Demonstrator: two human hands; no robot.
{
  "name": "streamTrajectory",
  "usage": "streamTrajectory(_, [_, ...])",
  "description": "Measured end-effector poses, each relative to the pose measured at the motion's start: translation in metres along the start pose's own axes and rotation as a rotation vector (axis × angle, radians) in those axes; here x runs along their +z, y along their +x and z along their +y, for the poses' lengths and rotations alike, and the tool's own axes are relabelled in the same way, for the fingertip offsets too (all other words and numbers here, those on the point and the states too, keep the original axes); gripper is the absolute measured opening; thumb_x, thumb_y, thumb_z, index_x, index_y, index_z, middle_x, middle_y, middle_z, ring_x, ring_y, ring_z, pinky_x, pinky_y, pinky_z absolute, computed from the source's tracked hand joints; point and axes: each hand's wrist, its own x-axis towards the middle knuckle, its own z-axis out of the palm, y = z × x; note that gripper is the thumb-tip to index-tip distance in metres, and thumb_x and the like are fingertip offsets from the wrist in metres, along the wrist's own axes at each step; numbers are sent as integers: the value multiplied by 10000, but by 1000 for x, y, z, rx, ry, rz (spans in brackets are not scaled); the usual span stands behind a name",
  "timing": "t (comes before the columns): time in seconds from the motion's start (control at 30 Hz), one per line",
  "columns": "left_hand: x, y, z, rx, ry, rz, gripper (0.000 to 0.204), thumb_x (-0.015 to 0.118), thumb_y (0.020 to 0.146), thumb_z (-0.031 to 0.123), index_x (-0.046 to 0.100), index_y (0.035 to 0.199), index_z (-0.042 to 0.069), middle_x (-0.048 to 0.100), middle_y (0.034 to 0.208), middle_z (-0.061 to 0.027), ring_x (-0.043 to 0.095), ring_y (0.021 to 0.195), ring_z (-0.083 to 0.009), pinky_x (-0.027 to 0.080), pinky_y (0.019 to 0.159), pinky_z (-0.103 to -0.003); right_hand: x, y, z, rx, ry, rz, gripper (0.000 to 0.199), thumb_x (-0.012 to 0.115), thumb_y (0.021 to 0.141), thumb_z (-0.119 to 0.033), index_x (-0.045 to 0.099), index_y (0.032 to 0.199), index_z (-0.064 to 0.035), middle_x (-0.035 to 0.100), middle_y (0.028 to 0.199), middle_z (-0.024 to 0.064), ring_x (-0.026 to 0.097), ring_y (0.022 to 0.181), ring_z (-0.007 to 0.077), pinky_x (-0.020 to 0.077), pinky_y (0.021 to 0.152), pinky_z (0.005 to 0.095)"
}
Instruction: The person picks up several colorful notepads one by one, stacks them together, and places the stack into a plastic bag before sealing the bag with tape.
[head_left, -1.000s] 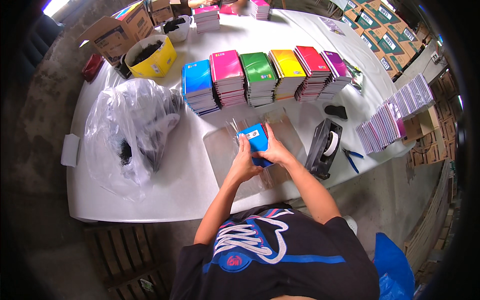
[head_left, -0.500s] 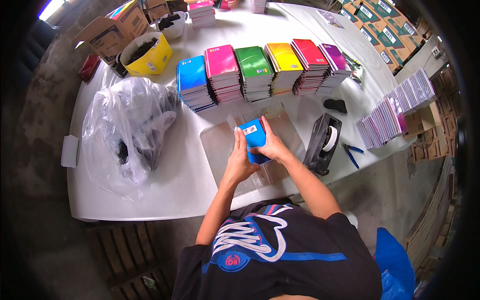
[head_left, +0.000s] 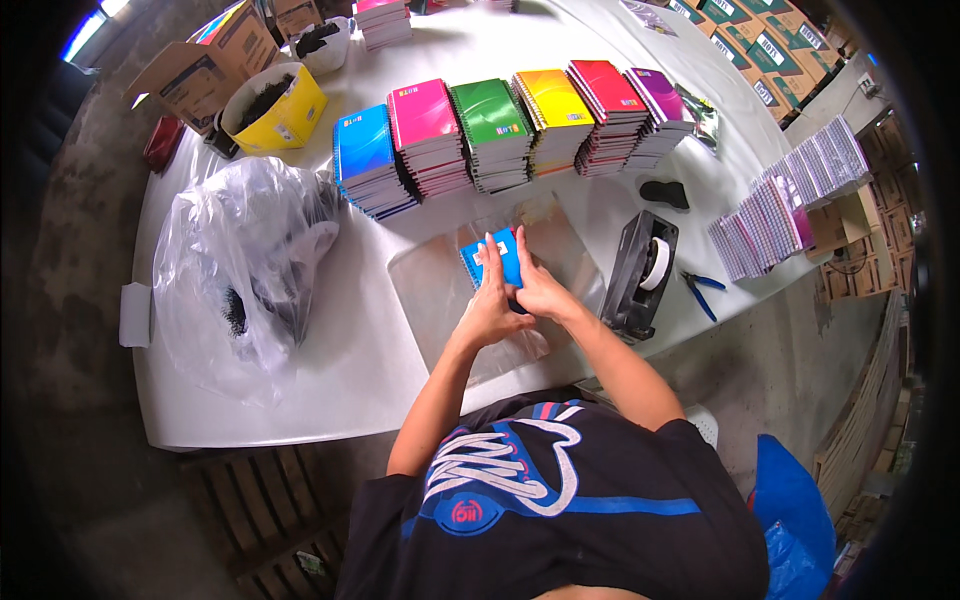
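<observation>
A blue spiral notebook (head_left: 511,265) with a white label lies before me over a clear plastic sheet (head_left: 425,270); whether others are stacked under it is hidden. My left hand (head_left: 490,308) rests on its cover, fingers straight across the label and thumb toward my other hand. Along its right edge my right hand (head_left: 546,293) holds it, thumb at the near side. Just beyond stands a row of notebook stacks: blue (head_left: 364,145), pink (head_left: 418,105), green (head_left: 490,110), yellow (head_left: 553,98), red (head_left: 607,88) and purple (head_left: 660,97).
On the right are a black tape dispenser (head_left: 628,285), blue-handled pliers (head_left: 705,290), a black object (head_left: 664,193) and spiral-edged notebook piles (head_left: 755,235). A clear plastic bag (head_left: 240,260) with dark contents fills the left, near a yellow container (head_left: 280,120) and cardboard box (head_left: 190,80).
My left hand has shifted from the notebook's left side onto its cover, across the label. The notebook now sits lower and turned slightly. The whole view has shifted a little.
</observation>
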Motion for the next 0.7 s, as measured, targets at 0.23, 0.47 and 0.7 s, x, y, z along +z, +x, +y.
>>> streamTrajectory(0.23, [-9,-3,15,85,-292,32,1314,820,608,113,-219,1412,132,36,1495,-253,325,1302,-379,465,913,-403,-4,14,8,138,232,-120,968,561,893,-211,-261,1392,-98,188,1455,276,305,1313,394,333,1041,405])
streamTrajectory(0.47, [-30,-33,26,3,138,265,760,739,693,58,397,1370,112,354,1428,-128,530,1156,-290,538,781,-372,-4,-2,-20,139,-56,-21,934,575,878,-140,-176,1432,-111,183,1462,273,293,1322,364,293,1060,371])
streamTrajectory(0.7, [-39,-43,13,-60,645,174,594,706,727,181,508,1284,121,467,1367,-29,442,1251,-214,418,895,-449,17,-3,-30,175,225,-31,843,524,898,-287,-77,1449,-71,177,1462,281,204,1357,390,241,1087,407])
